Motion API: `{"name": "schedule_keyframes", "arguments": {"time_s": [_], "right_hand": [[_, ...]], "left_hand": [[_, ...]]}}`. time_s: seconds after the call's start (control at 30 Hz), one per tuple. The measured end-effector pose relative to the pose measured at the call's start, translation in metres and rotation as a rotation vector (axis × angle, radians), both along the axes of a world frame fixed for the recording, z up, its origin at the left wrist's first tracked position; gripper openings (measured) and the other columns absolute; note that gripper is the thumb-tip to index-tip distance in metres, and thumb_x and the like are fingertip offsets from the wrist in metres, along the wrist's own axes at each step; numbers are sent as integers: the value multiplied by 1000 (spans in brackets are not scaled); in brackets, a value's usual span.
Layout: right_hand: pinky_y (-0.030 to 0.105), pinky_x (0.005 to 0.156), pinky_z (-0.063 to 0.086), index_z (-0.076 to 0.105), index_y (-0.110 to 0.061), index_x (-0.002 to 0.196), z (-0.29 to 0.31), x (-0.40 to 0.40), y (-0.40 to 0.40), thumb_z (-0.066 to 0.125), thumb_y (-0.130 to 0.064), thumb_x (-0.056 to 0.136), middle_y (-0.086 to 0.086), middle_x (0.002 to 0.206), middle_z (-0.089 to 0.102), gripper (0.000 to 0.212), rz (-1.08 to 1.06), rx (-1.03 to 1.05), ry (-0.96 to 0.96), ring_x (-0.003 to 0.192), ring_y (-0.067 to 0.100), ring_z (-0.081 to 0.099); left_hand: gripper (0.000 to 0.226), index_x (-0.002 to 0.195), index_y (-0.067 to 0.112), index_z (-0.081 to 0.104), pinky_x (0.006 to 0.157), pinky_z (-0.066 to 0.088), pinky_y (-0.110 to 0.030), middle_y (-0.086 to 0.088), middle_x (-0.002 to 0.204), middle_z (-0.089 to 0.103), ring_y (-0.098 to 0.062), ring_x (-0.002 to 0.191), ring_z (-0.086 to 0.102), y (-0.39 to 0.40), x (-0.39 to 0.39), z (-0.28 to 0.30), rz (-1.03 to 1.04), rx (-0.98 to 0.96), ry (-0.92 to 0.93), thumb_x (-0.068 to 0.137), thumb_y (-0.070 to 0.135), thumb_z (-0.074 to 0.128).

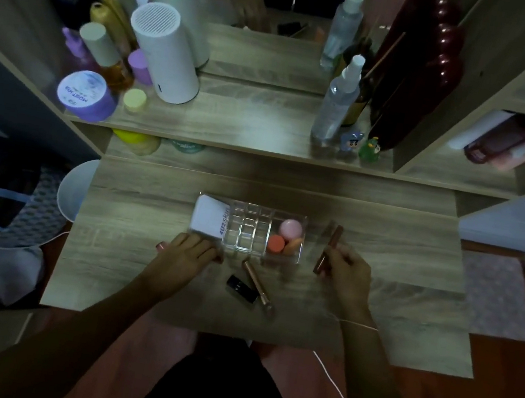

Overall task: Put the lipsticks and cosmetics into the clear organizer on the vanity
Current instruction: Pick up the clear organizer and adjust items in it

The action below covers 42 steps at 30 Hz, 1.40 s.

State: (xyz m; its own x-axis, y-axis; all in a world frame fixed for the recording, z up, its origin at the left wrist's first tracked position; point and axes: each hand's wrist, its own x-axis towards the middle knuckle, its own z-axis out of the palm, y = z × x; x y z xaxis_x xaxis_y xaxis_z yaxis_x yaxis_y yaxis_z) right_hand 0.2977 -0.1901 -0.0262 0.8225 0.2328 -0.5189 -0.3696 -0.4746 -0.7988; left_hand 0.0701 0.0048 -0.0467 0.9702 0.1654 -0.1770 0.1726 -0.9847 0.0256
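Note:
The clear organizer [251, 228] sits mid-table. A white tube [209, 216] fills its left section, and pink and orange sponges [288, 236] lie in its right one. My right hand [348, 270] is to the right of the organizer and grips a brown lip-gloss tube [329, 250], held tilted. My left hand [186, 252] rests at the organizer's near-left corner, closed over a pink-tipped lipstick [162, 246] that is mostly hidden. On the table in front lie a rose-gold tube [257, 283] and a black lipstick [241, 288].
A raised shelf behind holds a white cylinder [165, 54], a purple jar [85, 94], bottles, a clear spray bottle [337, 107] and small figurines [360, 144]. A mirror stands at the back. A bag [1, 196] lies on the floor at left.

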Motion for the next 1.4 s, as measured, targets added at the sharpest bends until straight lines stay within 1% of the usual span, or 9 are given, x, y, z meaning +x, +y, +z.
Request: {"name": "schedule_keyframes", "arguments": {"time_s": [0.1, 0.2, 0.53, 0.63, 0.87, 1.0, 1.2, 1.33, 1.4], "right_hand": [[18, 42, 48, 72, -10, 86, 22, 15, 6, 65, -13, 87, -1, 60, 72, 7, -99, 257, 298, 47, 6, 63], [18, 51, 55, 70, -7, 96, 37, 24, 16, 62, -13, 89, 2, 74, 77, 12, -66, 351, 442, 62, 7, 72], [24, 55, 59, 57, -6, 105, 62, 15, 53, 53, -3, 91, 13, 75, 70, 15, 113, 449, 507, 62, 17, 70], [29, 60, 61, 52, -12, 126, 64, 8, 63, 53, -3, 91, 21, 100, 62, 37, 166, 379, 515, 80, 27, 66], [51, 68, 59, 52, -22, 120, 66, -12, 82, 56, -2, 86, 14, 88, 63, 39, 329, 192, 345, 65, 25, 63], [41, 64, 59, 59, -20, 114, 66, -21, 93, 55, -8, 89, 13, 92, 64, 29, 462, 96, 292, 65, 18, 64], [48, 88, 53, 60, -6, 125, 57, -27, 109, 52, -11, 93, 20, 104, 67, 33, 622, -93, 88, 87, 25, 59], [27, 71, 46, 62, -6, 125, 54, -31, 118, 55, -13, 91, 18, 103, 70, 35, 750, -194, -127, 60, 1, 59], [29, 72, 47, 69, -6, 114, 52, -33, 120, 59, -15, 90, 17, 105, 73, 27, 798, -266, -240, 77, 16, 69]], "left_hand": [[47, 107, 20, 65, 75, 53, -33, -2, 105, 70, -22, 91, 65, -10, 5, 1, 12, -21, -84, 64, 16, 82], [48, 110, 17, 63, 77, 54, -34, -3, 101, 71, -23, 90, 66, -20, 12, 7, 13, -51, -173, 66, 14, 82], [57, 121, 9, 60, 41, 43, -25, -16, 99, 66, -25, 55, 62, -13, 46, 54, 205, -268, -290, 69, -8, 73], [34, 124, 15, 55, 49, 39, -25, -7, 110, 60, -20, 69, 62, -7, 49, 57, 358, -427, -343, 90, 9, 58], [18, 111, 20, 59, 59, 36, -5, -4, 102, 55, -11, 75, 61, 14, 52, 44, 547, -678, -333, 94, 17, 52], [12, 99, 21, 61, 58, 35, -12, -5, 99, 56, -11, 72, 59, 22, 56, 43, 620, -727, -249, 91, 17, 52], [19, 102, 13, 64, 69, 38, -27, -9, 95, 66, -18, 80, 58, 37, 65, 52, 611, -744, -164, 86, 13, 54], [26, 113, 11, 61, 75, 45, -33, -15, 105, 63, -27, 91, 59, 45, 69, 54, 551, -697, -127, 87, 12, 55], [26, 112, 6, 60, 77, 50, -38, -16, 103, 64, -29, 91, 60, 46, 71, 56, 532, -682, -141, 87, 10, 56]]}}
